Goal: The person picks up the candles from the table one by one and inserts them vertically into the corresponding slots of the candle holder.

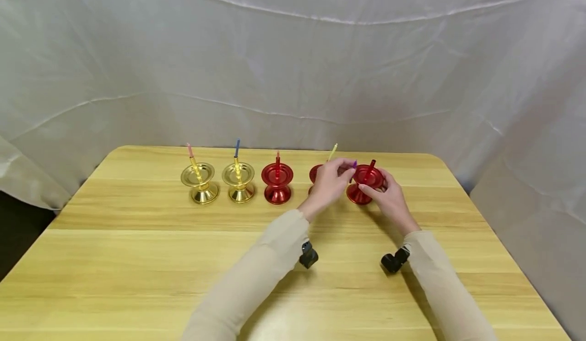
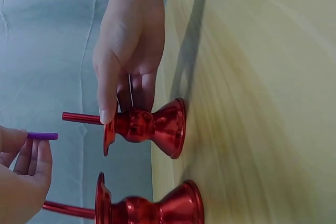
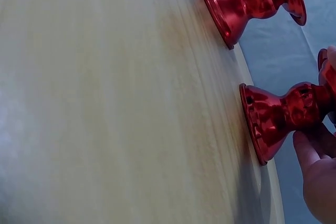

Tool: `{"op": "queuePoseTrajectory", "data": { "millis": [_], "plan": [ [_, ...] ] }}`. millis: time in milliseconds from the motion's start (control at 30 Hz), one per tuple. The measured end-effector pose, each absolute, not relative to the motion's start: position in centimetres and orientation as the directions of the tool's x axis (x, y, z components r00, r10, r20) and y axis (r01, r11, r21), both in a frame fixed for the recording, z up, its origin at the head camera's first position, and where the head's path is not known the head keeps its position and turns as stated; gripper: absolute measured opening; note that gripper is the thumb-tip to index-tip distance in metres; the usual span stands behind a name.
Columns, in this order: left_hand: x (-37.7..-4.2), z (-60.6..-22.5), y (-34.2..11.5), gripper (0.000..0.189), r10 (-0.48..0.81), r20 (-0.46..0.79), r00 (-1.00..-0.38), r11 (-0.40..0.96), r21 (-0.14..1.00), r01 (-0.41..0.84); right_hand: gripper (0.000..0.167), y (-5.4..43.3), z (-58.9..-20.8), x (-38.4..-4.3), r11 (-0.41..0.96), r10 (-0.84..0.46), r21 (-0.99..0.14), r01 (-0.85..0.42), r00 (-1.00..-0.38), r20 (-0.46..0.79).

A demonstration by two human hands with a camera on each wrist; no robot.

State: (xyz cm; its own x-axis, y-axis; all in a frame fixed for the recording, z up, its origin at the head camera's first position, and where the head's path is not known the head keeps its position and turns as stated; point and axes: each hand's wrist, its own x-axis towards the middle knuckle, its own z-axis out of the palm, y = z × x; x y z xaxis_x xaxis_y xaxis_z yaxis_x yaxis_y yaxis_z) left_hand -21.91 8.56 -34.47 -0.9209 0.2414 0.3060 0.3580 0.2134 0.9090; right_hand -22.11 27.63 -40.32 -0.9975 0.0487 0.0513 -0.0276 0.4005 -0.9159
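Observation:
My left hand point(image 1: 328, 184) pinches a thin purple candle point(image 2: 43, 136) between thumb and fingers, just left of the rightmost red candle holder point(image 1: 359, 194). That holder stands upright on the table, and its narrow tube point(image 2: 81, 118) has no candle showing in it. My right hand point(image 1: 390, 198) grips the holder's dish from the right, thumb on the near rim and fingers below and behind. In the left wrist view, the purple candle is level with the tube's top and apart from it. Another red holder point(image 3: 257, 1), partly hidden behind my left hand in the head view, bears a yellow candle point(image 1: 333, 150).
Further left in the row stand a red holder point(image 1: 277, 194) with a pinkish candle point(image 1: 277, 154), a gold holder point(image 1: 241, 194) with a blue candle point(image 1: 237, 147), and a gold holder point(image 1: 204, 195) with a pink candle point(image 1: 190, 150). A pale curtain point(image 1: 293, 66) hangs behind the wooden table point(image 1: 137, 259).

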Motion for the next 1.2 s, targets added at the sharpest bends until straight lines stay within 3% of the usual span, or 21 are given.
{"op": "queuePoseTrajectory", "data": {
  "millis": [333, 700, 1200],
  "plan": [
    [-23.5, -33.3, 11.2, 0.018, 0.152, 0.377, -0.913, 0.237, 0.883, 0.404, 0.081, 27.8, -39.9, -22.5, 0.402, 0.033, -0.915, -0.03, -0.998, 0.047],
    [-25.1, -32.7, 13.4, 0.02, 0.175, 0.336, -0.925, 0.165, 0.917, 0.364, 0.079, 27.8, -40.2, -22.4, 0.416, 0.022, -0.909, -0.032, -0.999, 0.045],
    [-25.5, -33.2, 14.6, 0.02, 0.151, 0.288, -0.946, 0.171, 0.935, 0.312, 0.082, 28.1, -40.4, -22.3, 0.435, 0.003, -0.9, -0.035, -0.999, 0.04]
  ]
}}
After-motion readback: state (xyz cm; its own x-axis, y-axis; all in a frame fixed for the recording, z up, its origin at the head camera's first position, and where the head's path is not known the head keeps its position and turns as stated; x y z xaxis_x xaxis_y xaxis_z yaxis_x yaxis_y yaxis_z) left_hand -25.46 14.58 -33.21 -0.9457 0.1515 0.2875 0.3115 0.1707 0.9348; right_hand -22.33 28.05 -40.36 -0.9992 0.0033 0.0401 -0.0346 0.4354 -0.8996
